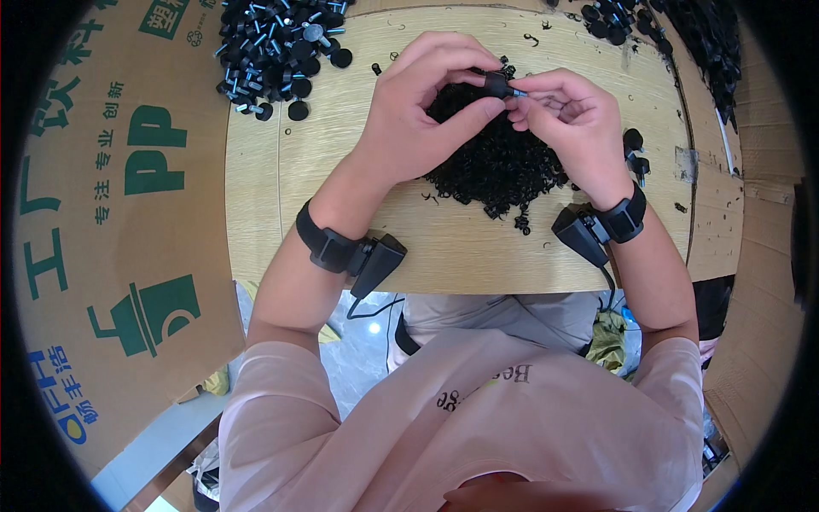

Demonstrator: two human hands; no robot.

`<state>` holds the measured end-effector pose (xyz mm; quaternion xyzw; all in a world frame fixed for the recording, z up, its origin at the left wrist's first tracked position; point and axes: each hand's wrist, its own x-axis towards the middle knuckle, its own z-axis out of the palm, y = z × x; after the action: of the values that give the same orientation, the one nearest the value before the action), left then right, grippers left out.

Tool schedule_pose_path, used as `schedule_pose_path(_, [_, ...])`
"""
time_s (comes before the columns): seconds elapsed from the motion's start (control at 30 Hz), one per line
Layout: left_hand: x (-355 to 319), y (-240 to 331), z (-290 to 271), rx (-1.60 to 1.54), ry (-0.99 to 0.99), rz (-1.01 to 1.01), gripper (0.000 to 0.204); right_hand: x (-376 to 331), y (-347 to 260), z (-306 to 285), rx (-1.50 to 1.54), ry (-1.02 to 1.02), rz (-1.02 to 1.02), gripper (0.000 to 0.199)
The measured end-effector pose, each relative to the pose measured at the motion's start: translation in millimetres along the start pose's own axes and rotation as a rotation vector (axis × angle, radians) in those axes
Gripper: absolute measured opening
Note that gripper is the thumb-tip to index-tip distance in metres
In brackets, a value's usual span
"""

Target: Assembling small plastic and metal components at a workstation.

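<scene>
Above a heap of small black plastic rings or clips point(503, 162), I hold a black-headed screw point(496, 84) between both hands. My left hand point(426, 98) pinches its black head between thumb and fingers. At its bright metal shank, my right hand point(573, 115) closes thumb and forefinger. Whether a small ring sits between those right fingertips is too small to tell. The other right fingers are curled in. Each wrist wears a black strap with a small black box, the left box point(378, 266) and the right box point(582, 235) both hanging near the table's front edge.
A pile of black-headed screws point(286, 51) lies at the far left of the wooden table point(324, 247). More screws point(636, 154) lie right of my right hand and at the far right point(610, 19). Cardboard point(136, 239) stands at the left. Dark parts point(704, 51) fill the far right corner.
</scene>
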<state>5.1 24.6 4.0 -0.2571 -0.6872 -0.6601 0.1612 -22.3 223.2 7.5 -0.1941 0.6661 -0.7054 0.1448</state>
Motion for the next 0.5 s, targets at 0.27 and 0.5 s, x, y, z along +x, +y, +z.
schedule_pose_path(0.27, [-6,6,-2,0.247,-0.065,-0.266,0.025,-3,0,0,-0.118,0.029,0.001,0.018])
schedule_pose_path(0.5, [-5,1,-3,0.223,-0.142,-0.034,0.029,6,6,-12,0.052,-0.003,0.086,0.009])
